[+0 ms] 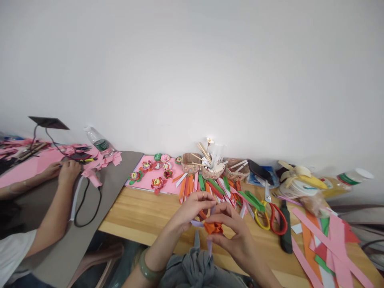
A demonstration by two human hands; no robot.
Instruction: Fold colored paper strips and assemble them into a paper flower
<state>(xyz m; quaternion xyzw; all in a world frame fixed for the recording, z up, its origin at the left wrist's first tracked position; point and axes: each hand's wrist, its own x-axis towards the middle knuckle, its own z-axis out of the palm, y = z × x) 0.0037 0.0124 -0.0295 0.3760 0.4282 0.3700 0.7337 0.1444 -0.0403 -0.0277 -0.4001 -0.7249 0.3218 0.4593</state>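
Both my hands meet over the front edge of the wooden table. An orange folded paper piece (213, 228) with pale purple strips (197, 223) hangs between them. My right hand (232, 230) grips the orange piece, thumb below and fingers above. The fingers of my left hand (195, 210) are pinched on a purple strip at the upper left of the piece. Behind my hands lie many folded strips in orange, red, white and green (190, 186). Finished paper flowers (157, 183) sit on a pink sheet (144, 188) at the back left.
Red-handled scissors (278, 219), yellow-handled scissors (262, 220) and a black tool (286, 232) lie right of my hands. Woven baskets (192, 163) stand by the wall. Pink strips (339, 248) cover the right end. A co-worker's hands (69, 171) are at the grey table (115, 176).
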